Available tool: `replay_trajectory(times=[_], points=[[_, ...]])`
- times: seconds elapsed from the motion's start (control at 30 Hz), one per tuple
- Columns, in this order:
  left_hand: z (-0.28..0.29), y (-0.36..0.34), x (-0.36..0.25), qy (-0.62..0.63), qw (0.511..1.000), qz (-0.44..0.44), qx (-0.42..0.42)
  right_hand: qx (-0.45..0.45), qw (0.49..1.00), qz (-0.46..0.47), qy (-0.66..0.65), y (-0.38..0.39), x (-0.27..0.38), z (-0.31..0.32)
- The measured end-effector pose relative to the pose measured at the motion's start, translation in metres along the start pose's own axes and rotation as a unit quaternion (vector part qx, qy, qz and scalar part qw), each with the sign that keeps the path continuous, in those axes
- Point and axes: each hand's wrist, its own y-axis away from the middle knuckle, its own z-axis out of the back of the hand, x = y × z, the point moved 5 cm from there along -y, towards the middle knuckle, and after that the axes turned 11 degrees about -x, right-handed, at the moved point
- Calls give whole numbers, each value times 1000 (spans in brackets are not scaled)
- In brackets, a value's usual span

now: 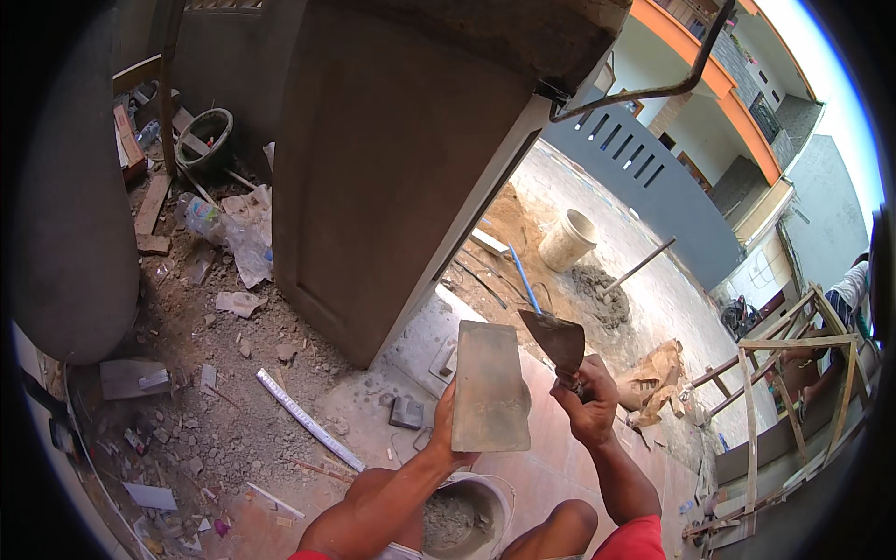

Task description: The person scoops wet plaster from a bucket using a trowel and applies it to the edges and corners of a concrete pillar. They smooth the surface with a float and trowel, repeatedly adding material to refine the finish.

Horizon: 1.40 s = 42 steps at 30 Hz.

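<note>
My left hand (446, 425) grips a flat, rectangular, grey-brown plastering float (490, 383) by its left side. Its broad face is turned up toward me, and any handle behind it is hidden. Just to the right, my right hand (590, 403) is closed around the handle of a pointed trowel (557, 343), whose dark blade points up and left, close to the float but apart from it. Below the float, between my knees, stands a bucket (505, 504) with grey mortar (455, 519) in it.
A grey plastered wall (392, 168) rises ahead. Rubble and plastic litter (247, 233) cover the ground at left, near a long white strip (310, 420). Beyond the wall are a pale bucket (567, 241) and a mortar heap (602, 297). A wooden frame (749, 420) and another person (849, 285) are at right.
</note>
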Motion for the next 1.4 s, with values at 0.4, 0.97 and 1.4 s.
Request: replay_trajectory(times=[0.4, 0.97, 1.4], points=[[9, 19, -4, -28, 999, -28, 12, 58, 991, 115, 39, 26, -9, -18], [-23, 27, -39, -156, 955, -250, 30, 24, 955, -261, -138, 80, -11, 59], [-31, 29, -32, -158, 957, -231, 79, 90, 985, 123, 77, 73, 24, 52]])
